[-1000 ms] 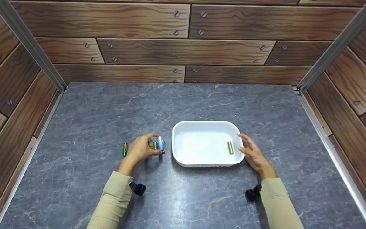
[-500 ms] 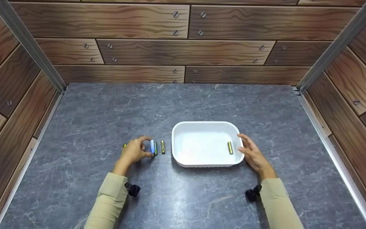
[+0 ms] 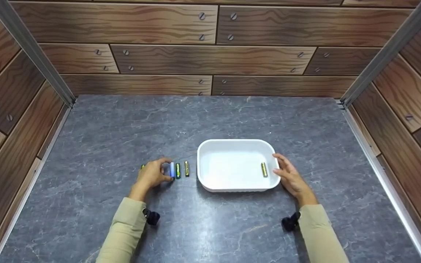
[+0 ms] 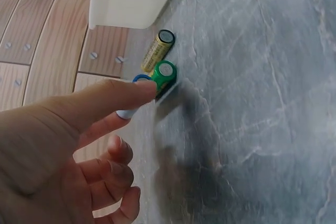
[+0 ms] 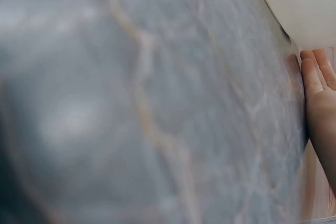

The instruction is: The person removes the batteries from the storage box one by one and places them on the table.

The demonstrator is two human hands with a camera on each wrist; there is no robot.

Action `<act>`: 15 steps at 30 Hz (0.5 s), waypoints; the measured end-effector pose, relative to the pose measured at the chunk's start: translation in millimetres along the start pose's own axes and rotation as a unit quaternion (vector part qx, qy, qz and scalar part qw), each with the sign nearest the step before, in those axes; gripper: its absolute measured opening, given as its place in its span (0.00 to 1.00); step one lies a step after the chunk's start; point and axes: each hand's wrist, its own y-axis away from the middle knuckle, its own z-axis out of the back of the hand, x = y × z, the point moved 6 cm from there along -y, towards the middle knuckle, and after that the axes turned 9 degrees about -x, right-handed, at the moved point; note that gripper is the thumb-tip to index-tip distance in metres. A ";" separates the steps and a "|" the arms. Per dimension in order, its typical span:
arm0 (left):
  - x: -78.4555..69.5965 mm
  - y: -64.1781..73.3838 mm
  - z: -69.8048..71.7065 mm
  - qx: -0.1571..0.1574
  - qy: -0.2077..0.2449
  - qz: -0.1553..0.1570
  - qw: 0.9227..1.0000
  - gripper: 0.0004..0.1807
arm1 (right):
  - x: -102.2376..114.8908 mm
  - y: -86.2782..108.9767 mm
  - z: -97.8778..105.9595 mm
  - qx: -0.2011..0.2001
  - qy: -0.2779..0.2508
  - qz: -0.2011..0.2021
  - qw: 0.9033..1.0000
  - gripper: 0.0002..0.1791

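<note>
In the head view my left hand point(image 3: 152, 173) pinches a blue battery point(image 3: 172, 170) by its ends, between thumb and index finger, low over the table. Just right of it lies a green-and-gold battery point(image 3: 178, 170), then a gold battery point(image 3: 186, 168). The left wrist view shows the thumb in front of the blue battery, beside the green end of the green-and-gold battery point(image 4: 165, 71). My right hand point(image 3: 292, 179) rests at the right rim of a white plastic tub point(image 3: 238, 187), its fingers fairly straight along the wall point(image 5: 320, 19).
One gold battery point(image 3: 264, 170) lies inside the tub near its right wall. Another battery point(image 3: 143, 166) shows partly behind my left hand. Under everything is a grey marbled tabletop point(image 3: 210, 117), with wood-patterned panels point(image 3: 214, 60) at the back and sides.
My left hand has moved left and lower with the blue battery, from over the two loose batteries to the left of them, uncovering both. The right hand and tub have stayed put.
</note>
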 end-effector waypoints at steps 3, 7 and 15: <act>2.8 0.0 -0.4 -0.001 -0.029 0.002 1.000 0.31 | 0.0 -0.1 -0.2 -0.006 0.000 -0.007 1.000 0.27; 6.3 -0.1 -2.5 0.002 -0.047 0.004 0.999 0.30 | -0.2 -0.6 -0.3 -0.015 0.006 -0.012 1.000 0.27; 5.9 -0.6 -2.7 0.012 -0.044 0.008 0.999 0.32 | -0.4 0.0 0.9 -0.025 0.004 -0.016 1.000 0.27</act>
